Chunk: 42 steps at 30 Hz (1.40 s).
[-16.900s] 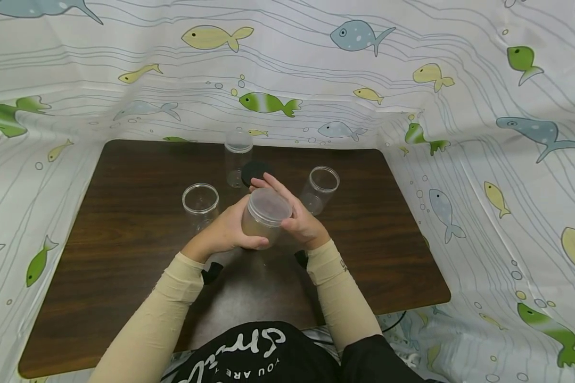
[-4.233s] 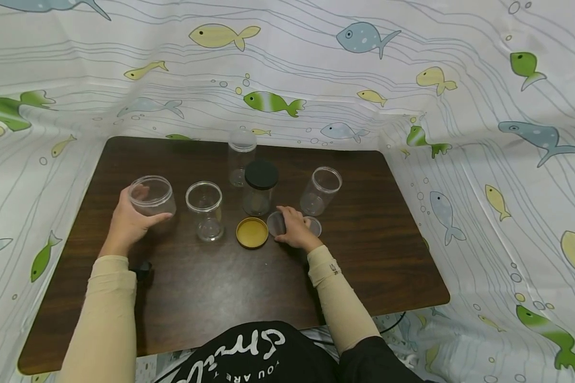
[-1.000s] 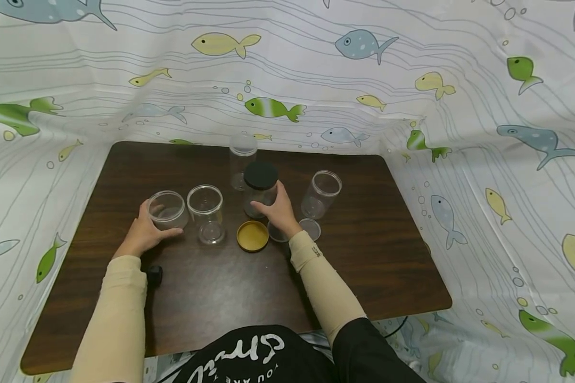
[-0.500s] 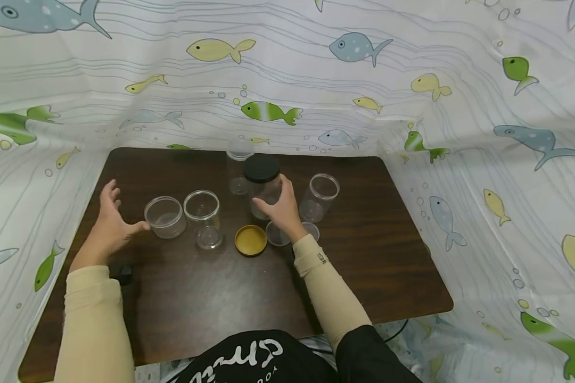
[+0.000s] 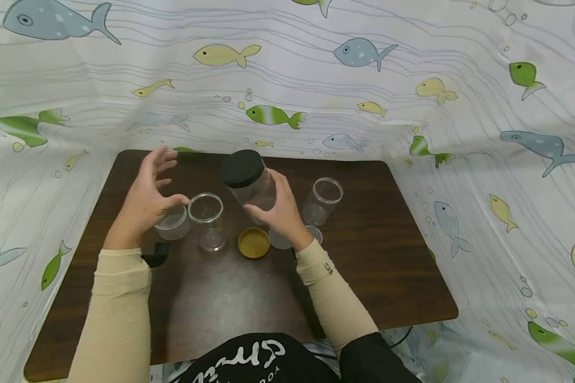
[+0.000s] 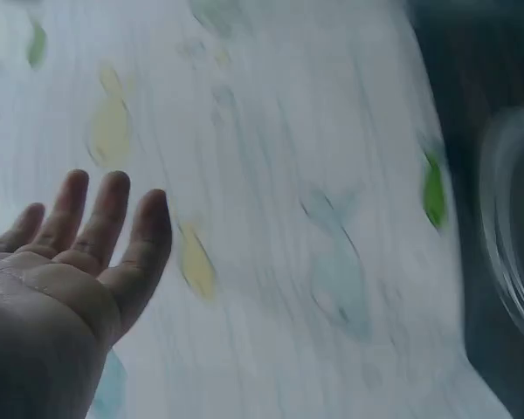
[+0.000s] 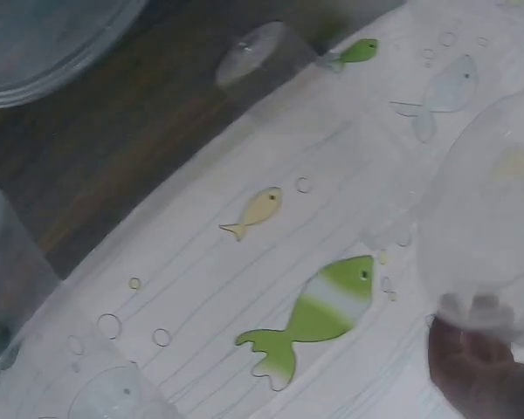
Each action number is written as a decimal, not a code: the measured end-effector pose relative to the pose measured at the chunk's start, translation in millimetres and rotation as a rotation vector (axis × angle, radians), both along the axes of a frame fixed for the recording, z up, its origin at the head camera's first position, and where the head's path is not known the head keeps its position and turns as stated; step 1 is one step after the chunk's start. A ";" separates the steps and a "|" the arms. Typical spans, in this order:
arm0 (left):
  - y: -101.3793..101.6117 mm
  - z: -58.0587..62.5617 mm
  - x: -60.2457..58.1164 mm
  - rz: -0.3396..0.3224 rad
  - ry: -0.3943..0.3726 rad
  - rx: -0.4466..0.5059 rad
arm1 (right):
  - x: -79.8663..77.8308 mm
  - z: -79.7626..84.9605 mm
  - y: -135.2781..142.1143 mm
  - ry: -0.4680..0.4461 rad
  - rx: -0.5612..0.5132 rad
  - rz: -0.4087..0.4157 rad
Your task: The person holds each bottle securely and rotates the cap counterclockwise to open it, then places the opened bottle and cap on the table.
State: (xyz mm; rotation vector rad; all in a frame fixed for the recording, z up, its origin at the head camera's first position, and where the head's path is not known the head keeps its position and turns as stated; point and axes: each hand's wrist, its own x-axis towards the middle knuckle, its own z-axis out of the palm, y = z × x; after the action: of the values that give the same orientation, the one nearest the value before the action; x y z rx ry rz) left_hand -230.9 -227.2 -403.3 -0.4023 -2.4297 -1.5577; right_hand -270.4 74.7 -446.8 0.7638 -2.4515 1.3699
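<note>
My right hand (image 5: 285,215) grips a clear jar (image 5: 259,196) with a black lid (image 5: 242,169). The jar is raised and tilts left. In the right wrist view its clear wall (image 7: 485,209) shows, with fingers (image 7: 476,362) at the lower right. My left hand (image 5: 146,199) is held up with fingers extended and apart, holding nothing. It partly covers a short clear jar (image 5: 173,227), which stands beside a taller lidless clear jar (image 5: 207,226). The left wrist view shows the bare palm (image 6: 61,288) and, at the right edge, a blurred clear rim (image 6: 513,236).
On the brown table (image 5: 374,266) lies a gold lid (image 5: 254,243), inside up. Two clear discs, a left one (image 5: 279,240) and a right one (image 5: 314,233), lie beside it. Another open clear jar (image 5: 323,202) stands to the right. A fish-print sheet (image 5: 287,69) hangs behind.
My left hand has let go of the short jar and moved up, then back right. My right hand has lifted the black-lidded jar and tilted it left; it now hides the jar behind.
</note>
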 end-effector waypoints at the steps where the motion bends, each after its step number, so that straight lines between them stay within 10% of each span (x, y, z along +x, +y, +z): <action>1: 8.4 2.9 -4.3 -0.041 0.001 0.012 | 1.9 1.8 1.1 -0.002 -0.005 0.017; 8: 56.5 9.7 -26.8 -0.322 -0.007 0.129 | 10.2 4.3 10.3 -0.057 -0.068 0.209; 19: 83.9 0.2 -27.1 -0.736 0.023 0.430 | 11.0 3.8 15.4 -0.171 -0.111 0.505; 25: 89.1 1.5 -17.5 -0.570 -0.051 0.403 | 10.8 4.2 15.6 -0.167 -0.109 0.511; 32: 101.2 2.8 -13.7 -0.252 -0.131 0.270 | 15.3 3.7 6.4 0.022 -0.017 0.194; 42: 102.2 5.6 -13.5 -0.173 -0.122 0.249 | 14.2 4.1 6.9 0.021 0.011 0.183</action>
State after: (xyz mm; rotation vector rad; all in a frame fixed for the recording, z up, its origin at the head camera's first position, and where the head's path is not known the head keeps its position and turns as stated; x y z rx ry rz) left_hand -244.4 -125.1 -397.7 -0.4942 -2.2977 -1.9837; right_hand -256.3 81.6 -442.7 1.0223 -2.4250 1.4031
